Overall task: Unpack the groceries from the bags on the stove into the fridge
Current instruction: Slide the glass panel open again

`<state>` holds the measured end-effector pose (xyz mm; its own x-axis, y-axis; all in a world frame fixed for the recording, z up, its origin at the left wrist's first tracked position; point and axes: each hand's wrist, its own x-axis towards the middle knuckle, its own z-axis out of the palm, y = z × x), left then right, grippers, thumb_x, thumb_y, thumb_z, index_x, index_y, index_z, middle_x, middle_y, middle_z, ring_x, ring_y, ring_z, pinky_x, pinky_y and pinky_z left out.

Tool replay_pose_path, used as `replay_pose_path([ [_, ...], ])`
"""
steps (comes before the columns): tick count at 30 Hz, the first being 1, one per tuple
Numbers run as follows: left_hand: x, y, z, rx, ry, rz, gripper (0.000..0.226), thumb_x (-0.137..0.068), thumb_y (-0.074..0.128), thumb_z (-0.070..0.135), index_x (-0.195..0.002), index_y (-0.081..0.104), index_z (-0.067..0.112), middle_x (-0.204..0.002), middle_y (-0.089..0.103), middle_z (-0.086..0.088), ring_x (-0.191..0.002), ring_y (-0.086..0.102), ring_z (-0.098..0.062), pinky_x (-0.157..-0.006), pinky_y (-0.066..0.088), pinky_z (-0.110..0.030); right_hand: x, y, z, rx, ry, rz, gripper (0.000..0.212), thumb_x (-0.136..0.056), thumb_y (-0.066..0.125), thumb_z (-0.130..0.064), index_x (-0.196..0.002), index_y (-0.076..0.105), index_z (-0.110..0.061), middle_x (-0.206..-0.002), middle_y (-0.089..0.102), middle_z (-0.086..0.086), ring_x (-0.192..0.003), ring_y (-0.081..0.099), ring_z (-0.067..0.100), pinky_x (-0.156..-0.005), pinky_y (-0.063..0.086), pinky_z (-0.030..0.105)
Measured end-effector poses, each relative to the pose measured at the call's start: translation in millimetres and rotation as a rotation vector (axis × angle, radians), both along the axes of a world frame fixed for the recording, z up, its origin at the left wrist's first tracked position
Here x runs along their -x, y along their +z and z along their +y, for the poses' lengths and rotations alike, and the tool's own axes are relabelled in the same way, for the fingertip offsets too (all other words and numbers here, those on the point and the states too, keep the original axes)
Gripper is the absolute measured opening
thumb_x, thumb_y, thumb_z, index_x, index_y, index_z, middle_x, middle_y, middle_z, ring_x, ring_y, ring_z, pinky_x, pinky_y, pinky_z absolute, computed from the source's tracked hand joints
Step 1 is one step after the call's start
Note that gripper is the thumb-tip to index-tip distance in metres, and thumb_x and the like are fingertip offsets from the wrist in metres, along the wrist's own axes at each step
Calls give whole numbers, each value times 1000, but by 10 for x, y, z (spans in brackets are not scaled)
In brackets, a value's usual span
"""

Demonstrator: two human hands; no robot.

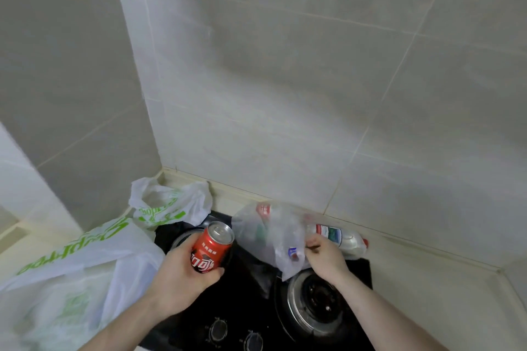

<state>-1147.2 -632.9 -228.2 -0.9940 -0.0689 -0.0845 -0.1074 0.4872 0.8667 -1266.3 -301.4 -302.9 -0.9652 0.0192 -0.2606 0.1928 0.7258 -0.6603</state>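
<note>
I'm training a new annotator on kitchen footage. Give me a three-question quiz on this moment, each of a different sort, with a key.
1. True or false: the left hand holds a red aluminium soda can.
2. What does the right hand pinch? A) a stove knob B) the clear thin plastic bag C) the white plastic bag with green print
3. Fill in: the clear plastic bottle with a white label lies on its ____ beside the black gas stove.

Key: 1 true; 2 B; 3 side.
</note>
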Motion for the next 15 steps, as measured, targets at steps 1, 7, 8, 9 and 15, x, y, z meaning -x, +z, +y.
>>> replay_pose_path([
  [1, -17, 14, -34, -15, 23, 3, 56, -70, 92, 23, -117, 63, 33, -100, 75, 11, -90, 72, -9, -82, 56, -23, 140, -106, 37, -64, 30, -47, 23, -94, 63, -23, -114, 69, -32, -116, 74, -9, -102, 67, 12, -93, 54, 32],
  [7, -162, 129, -76, -91, 56, -17, 68, -79, 88, 34, -137, 53, 34, -119, 73, 13, -109, 70, -6, -99, 52, -31, 698, -379, -231, -282, 284, -154, 40, -99, 48, -14, -137, 59, -19, -138, 62, 5, -129, 58, 27, -106, 46, 33],
  [8, -173, 149, -71, -92, 70, -15, 67, -80, 87, 38, -138, 53, 34, -120, 72, 16, -110, 69, -3, -100, 51, -28, 745, -437, -266, -310, 323, -173, 44, -100, 50, -12, -143, 55, -16, -145, 57, 7, -133, 55, 27, -110, 43, 34],
  [9, -181, 171, -67, -93, 90, -18, 65, -80, 86, 41, -137, 54, 34, -117, 72, 19, -108, 68, -1, -98, 50, -22, 799, -541, -293, -322, 342, -172, 49, -100, 50, -10, -149, 49, -14, -152, 50, 9, -136, 52, 28, -112, 41, 34],
  [15, -188, 366, -23, -103, 141, -26, 45, -84, 82, 41, -122, 58, 36, -104, 72, 22, -91, 68, 1, -76, 47, -9, 827, -869, -359, -494, 236, -105, 64, -97, 48, -6, -157, 28, -14, -164, 25, 13, -146, 38, 34, -112, 42, 40],
])
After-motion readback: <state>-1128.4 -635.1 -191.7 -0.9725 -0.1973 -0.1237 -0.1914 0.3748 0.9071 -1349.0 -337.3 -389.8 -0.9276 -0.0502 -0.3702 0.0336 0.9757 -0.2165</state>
